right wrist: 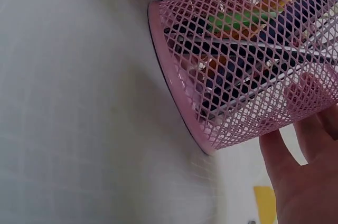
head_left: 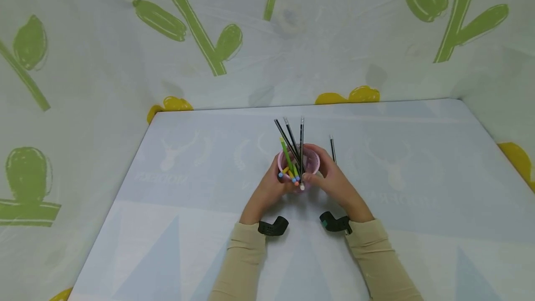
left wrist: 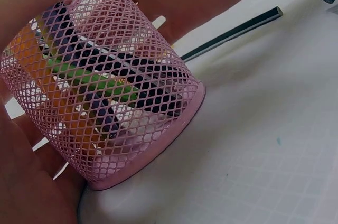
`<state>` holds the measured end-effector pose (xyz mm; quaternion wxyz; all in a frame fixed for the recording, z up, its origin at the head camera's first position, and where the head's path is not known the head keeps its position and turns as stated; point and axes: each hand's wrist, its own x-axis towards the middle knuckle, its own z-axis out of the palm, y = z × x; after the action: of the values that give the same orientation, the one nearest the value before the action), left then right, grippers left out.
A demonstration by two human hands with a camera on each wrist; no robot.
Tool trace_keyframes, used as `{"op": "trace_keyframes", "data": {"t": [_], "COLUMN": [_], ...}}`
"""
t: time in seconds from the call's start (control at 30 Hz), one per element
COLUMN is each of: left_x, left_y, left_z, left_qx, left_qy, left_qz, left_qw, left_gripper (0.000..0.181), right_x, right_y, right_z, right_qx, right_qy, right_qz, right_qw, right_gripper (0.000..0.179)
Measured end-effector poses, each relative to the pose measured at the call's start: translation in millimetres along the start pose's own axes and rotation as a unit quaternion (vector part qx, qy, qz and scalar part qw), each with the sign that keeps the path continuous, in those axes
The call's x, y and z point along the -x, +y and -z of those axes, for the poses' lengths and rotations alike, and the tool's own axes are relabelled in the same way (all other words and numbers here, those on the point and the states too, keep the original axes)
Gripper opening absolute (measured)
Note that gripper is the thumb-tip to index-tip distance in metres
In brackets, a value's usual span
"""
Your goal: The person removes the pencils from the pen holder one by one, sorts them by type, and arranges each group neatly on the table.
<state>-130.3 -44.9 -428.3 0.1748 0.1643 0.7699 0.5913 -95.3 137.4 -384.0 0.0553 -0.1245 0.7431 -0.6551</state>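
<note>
Between both hands stands a pink mesh pencil cup [head_left: 313, 161] filled with pencils and pens. My left hand [head_left: 267, 192] grips its left side, and my right hand [head_left: 336, 182] holds the right side with the thumb near the rim. Several black-striped pencils [head_left: 288, 129] and a green pencil [head_left: 286, 150] stick up from the cup. Shorter orange, green and blue-tipped pens lean toward the near rim. Through the mesh wall [left wrist: 132, 39] in the left wrist view, their lower ends show inside. The right wrist view shows the cup's solid pink base rim [right wrist: 171, 84] close over the table.
One loose black-striped pencil [head_left: 332, 147] lies on the table just beyond my right hand, partly hidden by it. The pale patterned table [head_left: 418, 171] meets a wall covering [head_left: 292, 59] with green plant prints at its back edge.
</note>
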Motion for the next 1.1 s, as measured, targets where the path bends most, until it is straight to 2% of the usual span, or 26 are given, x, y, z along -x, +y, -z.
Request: {"op": "trace_keyframes", "data": {"t": [0.33,0.67,0.9,1.1], "left_x": [0.3,0.0,0.6,0.7], "left_y": [-3.1,-3.3,-3.6,-3.2], "left_z": [-2.5,-3.2,-2.3,-1.8], "left_qx": [-0.021,-0.02,-0.016,-0.01], "left_qy": [0.021,0.017,0.013,0.005], "left_qz": [-0.01,-0.011,-0.023,-0.035], "left_qw": [0.9995,0.9996,0.9995,0.9993], "left_gripper": [0.086,0.085,0.085,0.085], "right_x": [-0.5,-1.8,-7.6,-7.9], "right_y": [3,7,31,36], "right_z": [1,3,6,7], "right_qx": [-0.01,-0.008,-0.017,-0.012], "right_qy": [-0.022,-0.029,-0.022,-0.019], "right_qz": [-0.002,0.013,0.007,0.022], "right_qw": [0.9997,0.9995,0.9996,0.9995], "right_gripper": [0.071,0.071,0.069,0.069]}}
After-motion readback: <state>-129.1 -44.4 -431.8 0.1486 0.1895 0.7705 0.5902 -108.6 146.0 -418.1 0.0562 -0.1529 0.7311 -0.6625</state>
